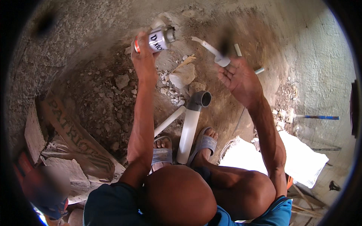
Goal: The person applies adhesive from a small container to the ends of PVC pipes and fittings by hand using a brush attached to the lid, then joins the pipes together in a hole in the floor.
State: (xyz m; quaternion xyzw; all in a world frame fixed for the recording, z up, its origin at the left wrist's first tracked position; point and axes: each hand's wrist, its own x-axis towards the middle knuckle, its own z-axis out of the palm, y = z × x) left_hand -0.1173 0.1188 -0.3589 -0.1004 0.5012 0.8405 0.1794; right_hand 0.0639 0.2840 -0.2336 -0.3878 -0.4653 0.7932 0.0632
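Tilted on its side, a small white can with a red band and grey neck is gripped in my left hand. Its neck points right. My right hand has its fingers around a white cap with a brush stem; the pale tip points toward the can's neck, apart from it. Below, a white pipe stands between my feet, topped by a grey elbow whose mouth faces up and right. A thinner white pipe lies against its left side.
Rubble and a larger stone cover the dirt floor. Short pale pipe pieces lie near my right hand. At right are a white sack and a blue-handled rod. A brown printed sack and another person are lower left.
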